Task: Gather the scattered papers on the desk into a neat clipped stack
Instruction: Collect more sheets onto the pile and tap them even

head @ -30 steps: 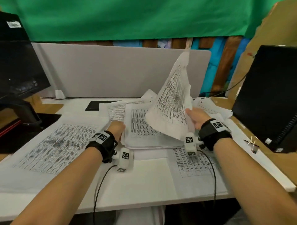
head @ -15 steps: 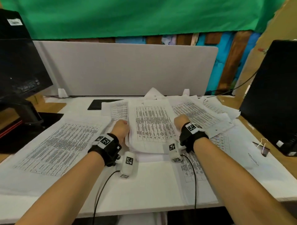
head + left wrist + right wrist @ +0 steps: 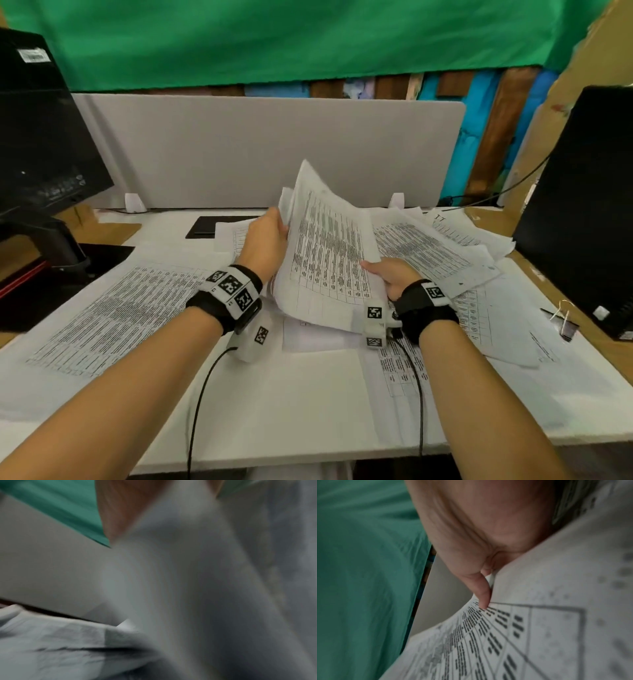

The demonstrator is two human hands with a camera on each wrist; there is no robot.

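A stack of printed table sheets (image 3: 329, 253) is tilted up off the white desk (image 3: 308, 411) at its middle, far edge raised. My left hand (image 3: 265, 240) grips the stack's left edge. My right hand (image 3: 390, 275) holds its right edge, with the thumb (image 3: 482, 595) pressed on the top sheet (image 3: 530, 635). The left wrist view is blurred, showing only pale paper (image 3: 197, 588). More printed sheets lie loose on the desk: a large one at the left (image 3: 113, 311), several at the right (image 3: 435, 250). A black binder clip (image 3: 567, 325) lies at the desk's right edge.
A grey divider panel (image 3: 267, 150) closes off the back of the desk. A black monitor (image 3: 41, 137) stands at the left and a black box (image 3: 589, 212) at the right. A flat black pad (image 3: 212, 226) lies near the back. Wrist-camera cables hang over the front edge.
One second ago my right hand held a single sheet up; half a second ago both hands rested on the flat pile. Now both hands have lifted the stack, tilted upward.
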